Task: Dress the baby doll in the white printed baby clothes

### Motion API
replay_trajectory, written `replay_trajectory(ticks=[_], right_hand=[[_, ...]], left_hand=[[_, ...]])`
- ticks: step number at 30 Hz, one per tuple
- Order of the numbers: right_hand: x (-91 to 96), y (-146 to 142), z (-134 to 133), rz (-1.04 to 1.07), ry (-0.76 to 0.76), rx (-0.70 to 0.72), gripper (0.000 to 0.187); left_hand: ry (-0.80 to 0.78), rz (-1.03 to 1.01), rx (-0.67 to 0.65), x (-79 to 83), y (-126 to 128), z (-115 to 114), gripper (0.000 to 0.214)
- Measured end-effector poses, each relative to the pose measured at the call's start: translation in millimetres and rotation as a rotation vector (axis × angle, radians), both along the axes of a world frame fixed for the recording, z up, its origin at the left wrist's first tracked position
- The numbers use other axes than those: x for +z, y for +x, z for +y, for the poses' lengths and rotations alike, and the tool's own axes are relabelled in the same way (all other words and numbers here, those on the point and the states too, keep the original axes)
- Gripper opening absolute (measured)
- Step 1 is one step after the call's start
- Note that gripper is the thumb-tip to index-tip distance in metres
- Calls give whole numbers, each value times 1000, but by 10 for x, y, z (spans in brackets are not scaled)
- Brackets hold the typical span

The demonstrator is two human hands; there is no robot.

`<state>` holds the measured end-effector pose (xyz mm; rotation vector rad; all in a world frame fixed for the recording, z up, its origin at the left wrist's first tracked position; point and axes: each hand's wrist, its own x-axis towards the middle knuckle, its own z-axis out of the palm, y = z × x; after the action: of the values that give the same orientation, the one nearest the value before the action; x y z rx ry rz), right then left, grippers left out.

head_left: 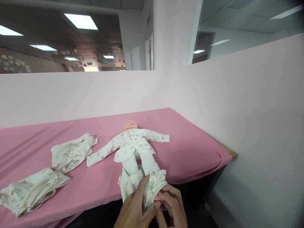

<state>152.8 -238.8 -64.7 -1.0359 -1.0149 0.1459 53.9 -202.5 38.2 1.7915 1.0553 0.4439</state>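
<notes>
While the baby doll [133, 142] lies on the pink desk [190, 148], head far, feet nearest, both the left hand [137, 210] and right hand [172, 205] pinch the printed trousers [154, 180] bunched round its ankles.

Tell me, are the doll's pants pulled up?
No, down. The pants sit bunched at the doll's feet, gripped by the left hand and right hand.

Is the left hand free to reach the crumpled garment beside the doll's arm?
Probably not yet: the left hand grips the trousers, though only bare pink tablecloth lies between it and the garment.
</notes>
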Motion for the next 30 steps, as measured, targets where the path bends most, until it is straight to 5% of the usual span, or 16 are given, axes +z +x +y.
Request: replay_trajectory(ticks=[5,12,17,22,25,30], right_hand=[[-34,260,58,-248,57,65,44],[146,712,59,-630,72,280,36],[-145,897,114,-788,-2,189,48],[-208,1001,251,-520,-363,275,47],[75,1050,340,-260,-568,549,59],[394,1181,505,-82,-548,1008,79]], left_hand=[[-6,-13,-32,2,-56,48,62],[436,124,36,-223,-168,241,44],[528,169,-47,-204,-127,392,42],[682,190,-72,-129,-61,527,38],[801,202,-74,-165,-20,616,40],[878,222,-55,-205,48,698,38]])
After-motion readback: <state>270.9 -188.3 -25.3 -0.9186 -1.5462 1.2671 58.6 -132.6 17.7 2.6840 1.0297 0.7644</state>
